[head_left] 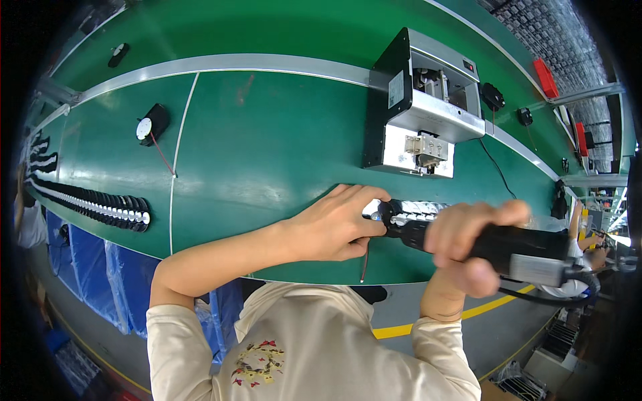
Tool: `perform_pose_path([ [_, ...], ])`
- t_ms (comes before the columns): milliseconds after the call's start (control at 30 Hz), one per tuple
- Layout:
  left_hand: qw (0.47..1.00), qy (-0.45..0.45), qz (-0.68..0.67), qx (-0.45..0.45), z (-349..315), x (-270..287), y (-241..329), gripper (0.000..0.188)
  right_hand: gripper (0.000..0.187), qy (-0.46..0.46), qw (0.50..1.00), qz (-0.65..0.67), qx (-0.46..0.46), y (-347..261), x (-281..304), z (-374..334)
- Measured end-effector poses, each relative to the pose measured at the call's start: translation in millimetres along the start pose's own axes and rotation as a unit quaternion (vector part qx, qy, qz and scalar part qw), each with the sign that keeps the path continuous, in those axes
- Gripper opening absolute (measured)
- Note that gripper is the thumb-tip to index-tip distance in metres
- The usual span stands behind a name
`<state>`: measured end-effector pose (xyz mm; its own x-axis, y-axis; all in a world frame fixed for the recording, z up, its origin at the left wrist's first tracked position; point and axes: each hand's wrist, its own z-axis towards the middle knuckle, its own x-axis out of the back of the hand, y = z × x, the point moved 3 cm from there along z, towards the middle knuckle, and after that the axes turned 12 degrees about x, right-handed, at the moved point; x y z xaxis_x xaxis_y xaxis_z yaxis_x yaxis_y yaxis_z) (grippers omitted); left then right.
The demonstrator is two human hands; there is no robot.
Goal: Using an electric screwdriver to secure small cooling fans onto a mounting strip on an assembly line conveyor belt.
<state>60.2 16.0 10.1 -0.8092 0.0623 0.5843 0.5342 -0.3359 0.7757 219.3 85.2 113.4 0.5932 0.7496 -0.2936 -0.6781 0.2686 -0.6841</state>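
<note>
My right hand [456,244] is wrapped round a black electric screwdriver [525,248], which lies nearly level with its tip pointing left. The tip end meets a small part with a shiny silver face [376,213], pinched by the fingers of my left hand [331,226]. A thin dark red wire [364,264] hangs down near the left thumb. Just beyond the screwdriver's tip lies a row of similar black and silver parts [416,209], partly hidden by the tool and my right hand. Where the tip touches the part is too small to make out.
A black and silver bench machine [428,100] stands beyond my hands on the green table [267,154]. A single black part with a white disc [152,125] lies at left, near a long curved row of such parts [100,202]. Blue wrapped bins [87,277] stand below the left edge.
</note>
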Motion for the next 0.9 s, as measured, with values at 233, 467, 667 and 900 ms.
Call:
perform_pose_path([
  [233, 0.990, -0.086, 0.093, 0.056, -2.0, 59.1, -0.8, 0.031, 0.067, 0.032, 0.987, 0.039, 0.151, -29.1, 24.1, 20.0],
  [467, 0.882, 0.298, 0.327, 0.165, -9.0, 174.7, -58.0, 0.035, 0.064, 0.025, 0.987, -0.039, 0.157, -27.9, 22.0, 7.7],
  [667, 0.826, 0.133, 0.343, 0.427, -112.0, 270.4, -83.0, 0.044, 0.059, 0.003, 0.988, -0.026, 0.151, -33.3, 34.0, 4.2],
  [900, 0.840, 0.135, 0.311, 0.424, -123.9, 257.3, -102.5, 0.049, 0.059, -0.045, 0.992, -0.012, 0.118, -33.1, 36.8, 6.3],
])
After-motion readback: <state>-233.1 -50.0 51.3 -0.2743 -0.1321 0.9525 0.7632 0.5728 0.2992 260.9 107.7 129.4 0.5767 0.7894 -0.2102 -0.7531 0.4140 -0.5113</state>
